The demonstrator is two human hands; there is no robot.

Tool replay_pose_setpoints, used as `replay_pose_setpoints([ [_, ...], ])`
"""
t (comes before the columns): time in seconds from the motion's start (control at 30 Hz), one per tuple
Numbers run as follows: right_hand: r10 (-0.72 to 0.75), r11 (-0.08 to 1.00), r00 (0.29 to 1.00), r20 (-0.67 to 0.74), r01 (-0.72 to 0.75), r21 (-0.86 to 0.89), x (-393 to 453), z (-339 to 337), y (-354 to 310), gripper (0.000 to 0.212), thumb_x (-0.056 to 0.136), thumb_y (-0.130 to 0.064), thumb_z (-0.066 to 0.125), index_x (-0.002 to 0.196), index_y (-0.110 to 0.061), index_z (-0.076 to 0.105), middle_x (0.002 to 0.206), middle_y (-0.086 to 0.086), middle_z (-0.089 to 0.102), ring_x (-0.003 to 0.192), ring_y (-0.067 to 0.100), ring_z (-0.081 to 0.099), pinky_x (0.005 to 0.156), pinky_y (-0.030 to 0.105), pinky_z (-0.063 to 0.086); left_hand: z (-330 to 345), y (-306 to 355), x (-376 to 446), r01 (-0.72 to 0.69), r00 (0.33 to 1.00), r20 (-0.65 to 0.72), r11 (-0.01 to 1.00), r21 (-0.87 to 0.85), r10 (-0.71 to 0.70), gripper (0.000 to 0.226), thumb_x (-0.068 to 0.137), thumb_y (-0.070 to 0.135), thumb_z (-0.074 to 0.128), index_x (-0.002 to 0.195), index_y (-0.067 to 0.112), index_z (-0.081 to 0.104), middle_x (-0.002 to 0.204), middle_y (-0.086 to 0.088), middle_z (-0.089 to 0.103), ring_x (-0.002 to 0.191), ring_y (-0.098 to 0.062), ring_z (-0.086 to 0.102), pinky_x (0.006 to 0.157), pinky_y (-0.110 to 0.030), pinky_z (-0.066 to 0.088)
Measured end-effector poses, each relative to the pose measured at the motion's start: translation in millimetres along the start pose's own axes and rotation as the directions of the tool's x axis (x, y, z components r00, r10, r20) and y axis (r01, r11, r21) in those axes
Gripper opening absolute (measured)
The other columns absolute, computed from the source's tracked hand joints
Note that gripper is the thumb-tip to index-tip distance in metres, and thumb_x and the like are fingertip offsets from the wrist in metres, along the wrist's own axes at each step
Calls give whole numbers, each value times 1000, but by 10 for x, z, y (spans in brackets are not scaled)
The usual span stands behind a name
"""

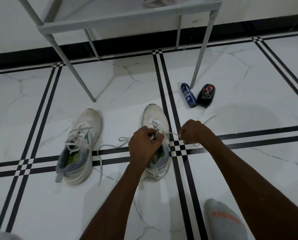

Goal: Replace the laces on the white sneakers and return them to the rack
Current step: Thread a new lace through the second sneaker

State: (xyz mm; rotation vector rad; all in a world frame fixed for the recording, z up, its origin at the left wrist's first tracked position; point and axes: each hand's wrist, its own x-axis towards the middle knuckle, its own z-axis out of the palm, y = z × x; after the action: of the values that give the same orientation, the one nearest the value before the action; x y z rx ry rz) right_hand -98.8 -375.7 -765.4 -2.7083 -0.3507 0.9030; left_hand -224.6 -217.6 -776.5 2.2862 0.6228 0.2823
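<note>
White marble-look floor tiles (110, 80) with black striped borders meet a black skirting (127, 44) below a pale wall (15, 32).

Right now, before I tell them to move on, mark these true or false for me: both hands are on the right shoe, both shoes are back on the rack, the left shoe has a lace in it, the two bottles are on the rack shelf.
1. Both hands, left hand and right hand, work the right shoe and its lace. True.
2. Both shoes are on the rack. False: they stand on the floor.
3. The left shoe has a lace. True.
4. The bottles sit on the rack shelf. False: on the floor by a rack leg.
</note>
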Motion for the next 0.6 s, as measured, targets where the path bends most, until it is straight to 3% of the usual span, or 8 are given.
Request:
replay_pose_setpoints([
  [0.1, 15, 998, 1000, 27, -14, -68, -4, 1, 4, 17, 73, -18, 77, 90, -14, 74, 78, 1, 70, 72, 19, 69, 78, 38, 60, 3, 24, -18, -8, 1000, -9, 1000, 26, 8, 27, 82, 50, 66, 90, 26, 76, 88, 10, 71, 85, -12, 66, 72, -31, 54],
  [0.23, -31, 997, 997, 66, 35, -66, -87, -70, -32, 14, 81, -14, 74, 95, -10, 74, 78, 2, 71, 73, 17, 71, 77, 34, 59, -26, 65, -26, -20, 999, -27, 999, 36, 21, 21, 85, 47, 68, 87, 27, 75, 89, 8, 69, 85, -14, 66, 72, -31, 52],
  [0.3, -89, 981, 990, 114, 67, 181, -141, -148, -52, 13, 89, -15, 71, 99, -8, 73, 88, 11, 74, 77, 21, 71, 80, 34, 58, -66, 93, -12, -49, 998, -47, 998, 46, 51, 26, 84, 53, 69, 87, 28, 72, 87, 9, 65, 82, -11, 63, 71, -31, 52],
  [0.4, -237, 808, 967, 91, 145, 571, -324, -330, -162, 13, 96, -19, 63, 103, -8, 65, 80, 11, 72, 68, 21, 60, 66, 34, 52, -134, 120, 108, -163, 987, -19, 986, -44, 162, 34, 83, 48, 74, 107, 28, 61, 100, 9, 59, 94, -12, 55, 80, -28, 48],
  [0.5, -312, 699, 950, 19, 216, 681, -415, -484, -238, 24, 97, -28, 62, 106, -6, 62, 74, 5, 67, 62, 16, 54, 62, 30, 49, -189, 244, 315, -195, 953, 195, 962, -190, 232, 46, 85, 40, 75, 126, 33, 58, 124, 10, 61, 120, -15, 49, 104, -36, 43],
  [0.6, -334, 668, 943, -7, 242, 703, -472, -585, -247, 26, 94, -26, 66, 107, -4, 62, 74, 4, 68, 61, 13, 54, 60, 26, 49, -181, 440, 441, -139, 916, 354, 977, -161, 188, 26, 89, 43, 72, 112, 33, 72, 111, 14, 70, 110, -11, 61, 104, -49, 45],
])
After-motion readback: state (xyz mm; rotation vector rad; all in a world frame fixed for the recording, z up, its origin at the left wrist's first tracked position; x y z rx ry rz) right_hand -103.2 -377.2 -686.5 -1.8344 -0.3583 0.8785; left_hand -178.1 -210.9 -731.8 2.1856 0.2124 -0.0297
